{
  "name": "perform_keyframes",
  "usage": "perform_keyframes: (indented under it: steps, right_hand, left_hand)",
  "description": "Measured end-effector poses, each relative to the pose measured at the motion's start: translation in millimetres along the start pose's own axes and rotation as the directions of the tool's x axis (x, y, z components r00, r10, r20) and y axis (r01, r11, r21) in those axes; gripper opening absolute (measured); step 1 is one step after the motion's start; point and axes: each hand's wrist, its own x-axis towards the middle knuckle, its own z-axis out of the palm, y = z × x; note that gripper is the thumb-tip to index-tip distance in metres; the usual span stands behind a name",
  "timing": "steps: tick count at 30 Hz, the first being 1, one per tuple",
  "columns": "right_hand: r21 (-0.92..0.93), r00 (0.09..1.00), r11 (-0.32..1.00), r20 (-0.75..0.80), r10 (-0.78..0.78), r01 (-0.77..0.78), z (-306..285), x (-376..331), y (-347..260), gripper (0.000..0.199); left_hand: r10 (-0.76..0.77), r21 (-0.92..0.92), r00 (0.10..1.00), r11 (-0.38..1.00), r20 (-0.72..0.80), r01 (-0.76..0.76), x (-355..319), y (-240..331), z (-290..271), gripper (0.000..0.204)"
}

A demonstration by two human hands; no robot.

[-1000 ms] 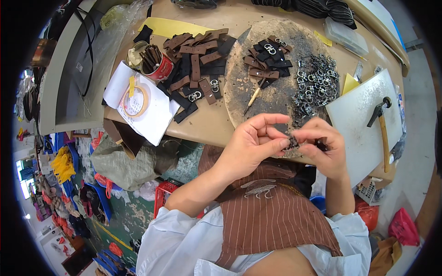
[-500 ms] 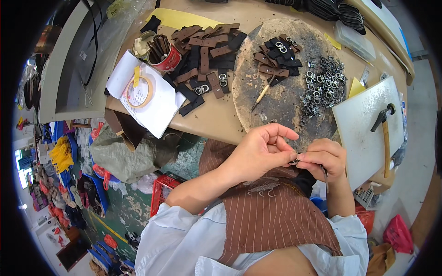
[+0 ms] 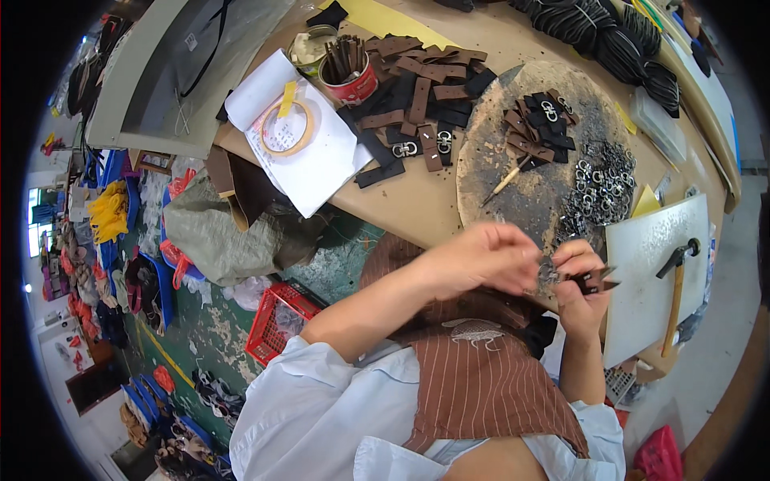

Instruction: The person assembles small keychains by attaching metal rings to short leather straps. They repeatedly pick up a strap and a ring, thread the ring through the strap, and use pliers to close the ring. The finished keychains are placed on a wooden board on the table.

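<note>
My right hand (image 3: 579, 297) is closed round a dark strap piece (image 3: 603, 280), whose pointed ends stick out past the fingers. Just beside it, over the near edge of the round board (image 3: 481, 144), is my left hand (image 3: 493, 258). Its curled fingers are smeared by motion, so what they hold, if anything, does not show. On the board lie a small heap of brown and black straps (image 3: 536, 132), some with metal buckles, a pointed tool with a wooden handle (image 3: 505, 183), and a pile of silver metal buckles (image 3: 600, 184).
Left of the board are loose brown and black straps (image 3: 421, 96), a red can of thin rods (image 3: 353, 84), and papers (image 3: 313, 164) under a tape roll (image 3: 282, 151). A hammer (image 3: 675, 293) lies on a white board (image 3: 642, 240) at right. Below stands a red crate (image 3: 269, 337).
The view has shifted, so the table things appear farther right. My hands have parted slightly from the small metal piece between them. The dark strap now shows more clearly in my right hand.
</note>
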Motion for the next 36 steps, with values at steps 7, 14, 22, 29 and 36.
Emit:
perform_keyframes:
  steps: [7,14,22,29,36]
  right_hand:
    - [0.084,0.94,0.969,-0.238,0.245,-0.231,-0.8,-2.5,9.4,0.019]
    - [0.078,0.901,0.938,-0.26,0.347,-0.339,-7.6,-12.9,14.5,0.016]
    - [0.001,0.867,0.901,-0.271,0.417,-0.433,-6.2,-12.5,4.8,0.022]
    - [-0.068,0.901,0.919,-0.237,0.364,-0.389,-2.1,-12.6,11.3,0.022]
    - [-0.055,0.904,0.922,-0.224,0.363,-0.384,-6.2,-15.4,12.2,0.022]
  left_hand:
    - [0.806,0.956,0.519,0.198,-0.284,0.216,5.4,48.2,-61.0,0.024]
    - [0.822,0.927,0.447,0.373,-0.353,0.046,12.5,51.0,-53.1,0.017]
    - [0.9,0.992,0.425,-0.053,0.099,-0.118,72.7,79.5,-36.9,0.014]
    - [0.735,0.989,0.673,-0.026,-0.08,0.147,110.8,126.8,-77.6,0.029]
    - [0.708,0.963,0.665,0.262,-0.238,0.066,99.8,125.0,-64.1,0.028]
